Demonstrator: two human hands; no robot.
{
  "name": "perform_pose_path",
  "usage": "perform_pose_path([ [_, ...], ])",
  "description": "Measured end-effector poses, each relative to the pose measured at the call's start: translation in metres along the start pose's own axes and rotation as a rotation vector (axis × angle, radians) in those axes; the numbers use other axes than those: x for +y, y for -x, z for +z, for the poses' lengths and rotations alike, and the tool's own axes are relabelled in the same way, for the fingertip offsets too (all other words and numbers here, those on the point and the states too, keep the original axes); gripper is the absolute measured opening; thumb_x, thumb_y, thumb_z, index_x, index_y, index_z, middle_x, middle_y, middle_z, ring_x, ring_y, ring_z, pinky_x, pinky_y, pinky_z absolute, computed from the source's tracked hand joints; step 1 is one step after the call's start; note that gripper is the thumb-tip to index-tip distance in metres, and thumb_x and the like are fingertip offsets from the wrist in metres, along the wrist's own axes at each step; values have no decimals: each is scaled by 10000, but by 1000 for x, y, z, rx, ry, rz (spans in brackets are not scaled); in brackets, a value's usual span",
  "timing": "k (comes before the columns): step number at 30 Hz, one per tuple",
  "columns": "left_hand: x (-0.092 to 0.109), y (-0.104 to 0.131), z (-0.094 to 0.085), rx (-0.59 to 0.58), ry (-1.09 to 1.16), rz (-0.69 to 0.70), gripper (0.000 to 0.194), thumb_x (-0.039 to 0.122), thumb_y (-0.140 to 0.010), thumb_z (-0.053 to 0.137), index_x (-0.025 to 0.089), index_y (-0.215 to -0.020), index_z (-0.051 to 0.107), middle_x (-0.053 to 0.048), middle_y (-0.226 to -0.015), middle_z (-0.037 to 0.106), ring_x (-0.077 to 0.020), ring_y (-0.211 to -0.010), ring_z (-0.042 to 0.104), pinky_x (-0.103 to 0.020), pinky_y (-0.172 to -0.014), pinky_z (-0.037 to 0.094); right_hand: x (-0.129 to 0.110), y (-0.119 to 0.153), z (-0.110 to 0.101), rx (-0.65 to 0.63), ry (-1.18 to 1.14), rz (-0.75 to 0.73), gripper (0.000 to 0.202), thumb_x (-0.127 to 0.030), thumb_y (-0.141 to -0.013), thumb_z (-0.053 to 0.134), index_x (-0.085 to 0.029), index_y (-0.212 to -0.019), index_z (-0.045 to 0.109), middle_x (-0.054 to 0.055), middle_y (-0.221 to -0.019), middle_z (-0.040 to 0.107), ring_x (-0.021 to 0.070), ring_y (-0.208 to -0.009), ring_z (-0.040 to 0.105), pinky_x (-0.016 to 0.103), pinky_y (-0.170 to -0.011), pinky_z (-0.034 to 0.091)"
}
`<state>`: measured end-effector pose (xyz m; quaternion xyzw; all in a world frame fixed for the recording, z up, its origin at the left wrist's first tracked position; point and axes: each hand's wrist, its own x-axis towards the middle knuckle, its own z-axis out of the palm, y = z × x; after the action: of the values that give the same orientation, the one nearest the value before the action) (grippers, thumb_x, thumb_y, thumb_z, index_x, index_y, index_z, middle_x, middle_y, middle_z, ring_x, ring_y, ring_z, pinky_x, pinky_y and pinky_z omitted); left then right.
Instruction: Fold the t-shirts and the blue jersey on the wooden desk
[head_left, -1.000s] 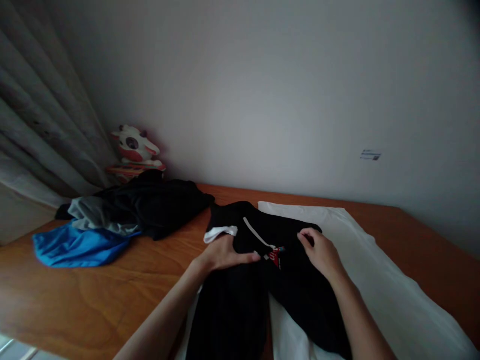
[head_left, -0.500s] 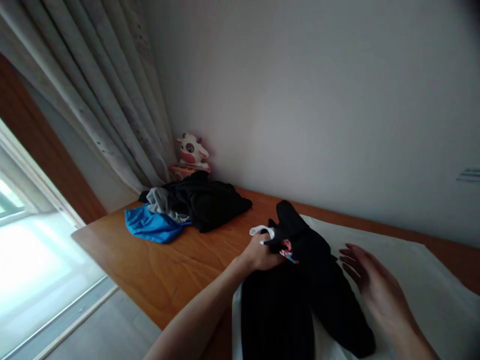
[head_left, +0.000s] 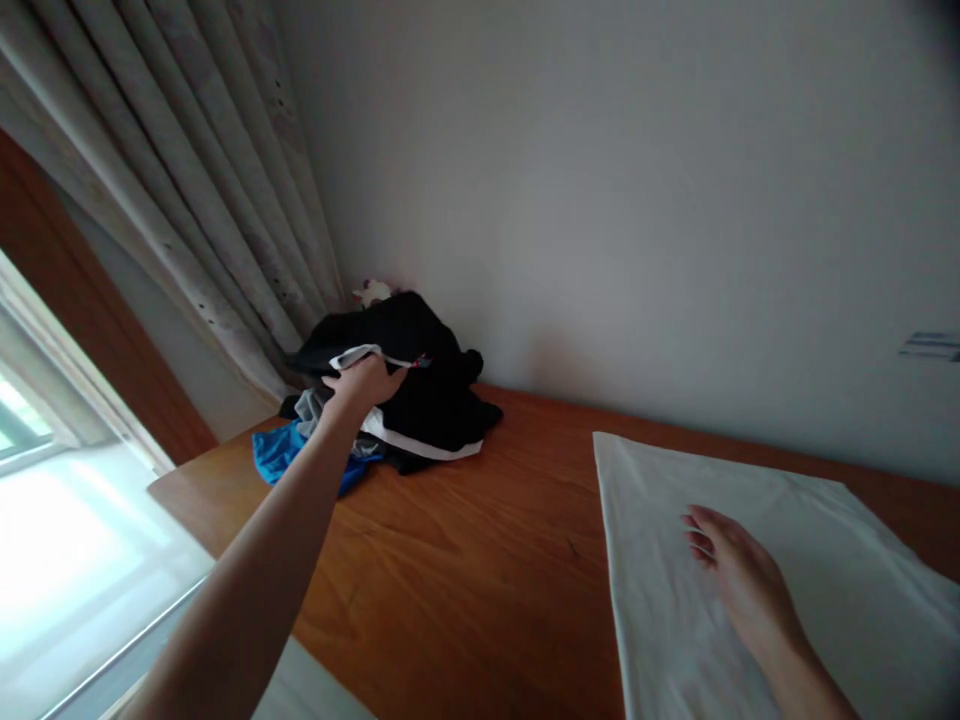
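Note:
My left hand (head_left: 364, 385) reaches to the far left of the table, with its fingers closed on a black garment (head_left: 439, 395). The garment has white trim and a small coloured print near the hand. It lies across a clothes pile, where blue cloth (head_left: 274, 450) and grey cloth (head_left: 308, 408) show from beneath. My right hand (head_left: 739, 565) holds nothing; its fingers are loosely bent and a little apart. Below it a white cloth (head_left: 817, 540) is spread flat on the right of the table.
The wooden table (head_left: 480, 560) runs along a grey wall (head_left: 600, 200). Behind the pile, a cow toy (head_left: 372, 292) is mostly hidden. A curtain (head_left: 225, 200) hangs at the left, beside a bright window (head_left: 60, 520).
My left hand has carried the black garment from above the white cloth leftward onto the pile. The white cloth is now uncovered. My right hand has stayed nearly in place, its fingers slightly more curled.

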<state>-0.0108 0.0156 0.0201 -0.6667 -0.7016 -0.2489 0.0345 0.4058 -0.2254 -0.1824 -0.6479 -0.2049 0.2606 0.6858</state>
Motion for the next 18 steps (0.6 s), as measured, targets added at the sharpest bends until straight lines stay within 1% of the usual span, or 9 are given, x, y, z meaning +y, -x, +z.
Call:
perform_pose_path([
  [2, -9, 16, 10, 9, -166, 15, 527, 419, -863, 659, 30, -1218, 650, -362, -1434, 510, -552, -1364, 428, -744, -1050, 330, 1, -3, -2, 19, 118, -89, 522, -602, -602, 736, -197, -928, 685, 85, -932, 738, 225, -800, 671, 346, -710, 556],
  [4, -7, 39, 29, 67, -202, 129, 500, 366, -867, 650, 51, -1255, 631, -342, -1515, 426, -529, -1404, 385, -724, -1085, 314, 1, -4, -5, 54, 369, -235, 463, -600, -675, 641, -205, -915, 675, 110, -936, 732, 270, -835, 677, 431, -804, 560],
  [6, 7, 66, 56, 74, -79, 313, 435, 340, -881, 630, 131, -1262, 636, -265, -1549, 420, -468, -1409, 408, -653, -1096, 368, -2, -2, -11, 112, 723, -381, 427, -563, -752, 562, -208, -958, 678, 141, -977, 721, 317, -901, 672, 494, -866, 542],
  [8, 31, 94, 87, -17, 140, 508, 337, 323, -901, 603, 182, -1201, 661, -204, -1484, 505, -389, -1339, 511, -560, -1075, 444, -8, 2, -19, 186, 1057, -427, 445, -533, -823, 518, -192, -1060, 678, 177, -1038, 704, 360, -983, 661, 520, -863, 536],
  [11, 73, 140, 128, -194, 430, 747, 212, 286, -906, 596, 199, -1078, 684, -157, -1318, 625, -304, -1191, 624, -472, -1049, 496, -17, 5, -37, 346, 1322, -301, 557, -600, -886, 476, -140, -1131, 674, 242, -1083, 683, 417, -1038, 653, 537, -800, 544],
  [13, 96, 168, 146, -277, 522, 849, 154, 243, -910, 579, 219, -1019, 685, -124, -1242, 665, -274, -1126, 647, -437, -1017, 517, -19, 2, -52, 442, 1369, -157, 657, -685, -866, 477, -115, -1111, 692, 279, -1079, 683, 449, -1030, 657, 566, -770, 541],
  [14, 105, 179, 152, -311, 550, 884, 144, 217, -912, 564, 225, -993, 684, -109, -1203, 681, -259, -1092, 654, -418, -991, 528, -20, -1, -59, 459, 1375, -77, 679, -703, -852, 489, -108, -1102, 701, 290, -1074, 686, 459, -1022, 662, 576, -760, 539],
  [16, 114, 195, 159, -374, 581, 942, 156, 169, -907, 540, 226, -949, 679, -86, -1122, 702, -235, -1019, 663, -385, -940, 540, -19, -5, -69, 425, 1380, 60, 617, -635, -875, 506, -99, -1097, 716, 302, -1084, 689, 452, -1015, 674, 573, -753, 537],
  [18, 116, 203, 161, -416, 594, 984, 167, 150, -900, 532, 225, -939, 676, -73, -1069, 709, -226, -985, 661, -373, -917, 537, -19, -6, -69, 344, 1398, 123, 476, -461, -940, 472, -92, -1105, 721, 306, -1125, 678, 423, -1035, 680, 548, -771, 536],
])
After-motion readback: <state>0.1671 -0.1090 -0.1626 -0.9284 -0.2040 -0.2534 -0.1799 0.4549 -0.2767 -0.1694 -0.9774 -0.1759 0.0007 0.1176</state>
